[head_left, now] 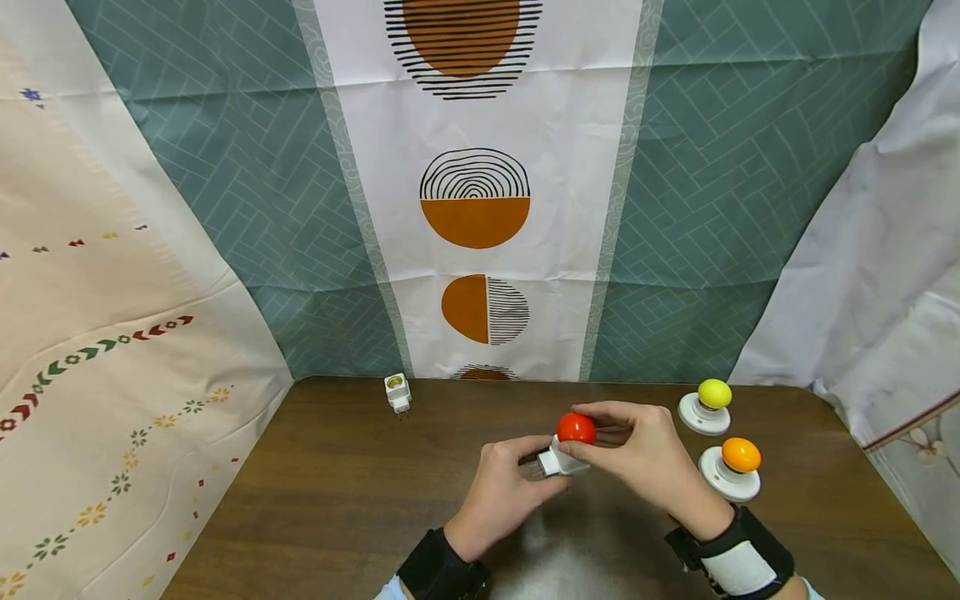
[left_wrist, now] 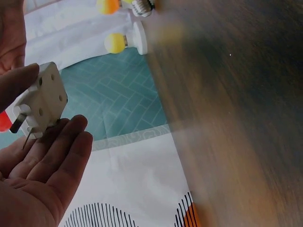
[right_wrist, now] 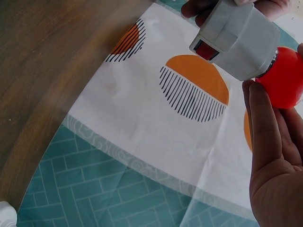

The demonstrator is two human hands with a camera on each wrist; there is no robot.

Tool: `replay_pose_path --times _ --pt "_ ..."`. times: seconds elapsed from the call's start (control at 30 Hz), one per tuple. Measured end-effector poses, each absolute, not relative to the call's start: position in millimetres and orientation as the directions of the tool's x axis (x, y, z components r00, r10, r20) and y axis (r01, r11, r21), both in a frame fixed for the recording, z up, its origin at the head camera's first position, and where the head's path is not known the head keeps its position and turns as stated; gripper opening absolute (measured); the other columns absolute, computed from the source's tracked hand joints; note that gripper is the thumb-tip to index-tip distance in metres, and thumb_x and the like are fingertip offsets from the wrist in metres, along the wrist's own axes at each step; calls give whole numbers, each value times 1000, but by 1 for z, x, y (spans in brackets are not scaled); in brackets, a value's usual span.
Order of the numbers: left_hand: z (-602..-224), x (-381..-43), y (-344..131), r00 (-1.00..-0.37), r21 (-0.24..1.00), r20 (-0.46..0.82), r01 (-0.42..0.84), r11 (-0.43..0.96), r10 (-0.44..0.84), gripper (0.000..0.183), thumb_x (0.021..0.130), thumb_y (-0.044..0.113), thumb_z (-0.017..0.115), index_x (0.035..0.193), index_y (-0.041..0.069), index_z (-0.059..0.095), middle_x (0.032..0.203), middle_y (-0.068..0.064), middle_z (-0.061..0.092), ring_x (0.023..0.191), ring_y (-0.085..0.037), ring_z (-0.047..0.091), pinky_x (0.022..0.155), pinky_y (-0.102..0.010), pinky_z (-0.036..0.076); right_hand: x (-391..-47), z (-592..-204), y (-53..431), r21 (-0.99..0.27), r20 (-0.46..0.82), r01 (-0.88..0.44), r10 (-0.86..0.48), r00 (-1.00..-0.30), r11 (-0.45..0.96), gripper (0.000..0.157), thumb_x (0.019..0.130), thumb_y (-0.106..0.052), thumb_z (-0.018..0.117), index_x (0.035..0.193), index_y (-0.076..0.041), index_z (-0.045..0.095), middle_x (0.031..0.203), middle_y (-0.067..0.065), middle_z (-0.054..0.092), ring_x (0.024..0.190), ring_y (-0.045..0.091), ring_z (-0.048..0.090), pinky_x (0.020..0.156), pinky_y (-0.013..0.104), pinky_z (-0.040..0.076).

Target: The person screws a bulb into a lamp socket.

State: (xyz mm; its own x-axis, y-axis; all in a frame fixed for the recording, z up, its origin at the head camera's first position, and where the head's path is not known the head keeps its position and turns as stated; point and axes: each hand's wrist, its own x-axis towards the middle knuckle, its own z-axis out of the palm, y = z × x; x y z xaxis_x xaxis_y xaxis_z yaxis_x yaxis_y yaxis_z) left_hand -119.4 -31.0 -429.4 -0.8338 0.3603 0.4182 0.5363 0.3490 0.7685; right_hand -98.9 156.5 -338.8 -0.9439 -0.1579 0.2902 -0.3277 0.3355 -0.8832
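Observation:
Above the wooden table, my left hand (head_left: 504, 483) pinches a white plug-in bulb socket (head_left: 558, 461) between thumb and fingers. Its metal prongs point left; a dark red rocker switch (right_wrist: 206, 50) shows on one side in the right wrist view. A round red bulb (head_left: 576, 427) sits at the socket's mouth, with a thin strip of its metal base visible there. My right hand (head_left: 647, 454) holds this bulb, fingers on its far side and thumb near where it meets the socket. In the left wrist view the bulb is mostly hidden behind the socket (left_wrist: 47, 94).
At the right stand two round white lamp holders, one with a yellow bulb (head_left: 715, 393), the other with an orange bulb (head_left: 741, 455). Another white plug-in socket (head_left: 397, 392) lies by the table's back edge at left. Patterned cloth (head_left: 480, 125) hangs behind the table (head_left: 322, 500).

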Motion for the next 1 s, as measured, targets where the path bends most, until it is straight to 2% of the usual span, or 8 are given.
replay_pose_path --times 0.17,0.37,0.57,0.8,1.0 --pt "-431 -119 -31 -831 759 440 547 353 341 32 74 26 78 104 20 67 93 18 62 79 3 57 66 -25 49 -98 -340 155 -879 305 -344 -163 -938 330 38 65 -18 83 99 -14 68 93 1 67 77 18 64 67 32 51" --pt "-431 -119 -29 -844 770 450 532 351 292 33 72 26 78 104 22 68 93 19 62 82 1 58 69 -25 49 -100 -343 153 -887 305 -330 -127 -944 322 38 63 -15 84 98 -12 69 92 0 67 77 19 65 66 32 51" --pt "-432 -119 -26 -825 739 510 565 366 245 32 73 27 78 103 22 68 94 19 62 83 2 58 69 -21 47 -109 -365 156 -863 366 -374 -89 -926 340 41 63 -27 85 99 -15 69 93 -5 66 77 11 64 65 28 51" --pt "-432 -117 -22 -811 708 554 578 406 190 32 72 28 78 102 24 68 92 18 62 81 4 57 67 -20 47 -110 -374 154 -778 494 -467 -49 -868 420 42 64 -37 83 101 -21 68 93 -11 65 76 4 62 63 25 50" --pt "-434 -116 -22 -820 717 544 563 410 175 32 73 27 78 102 21 68 94 17 63 83 3 58 68 -21 48 -111 -374 152 -815 452 -431 -41 -891 387 43 63 -36 83 100 -21 68 93 -9 65 77 6 63 65 26 50"
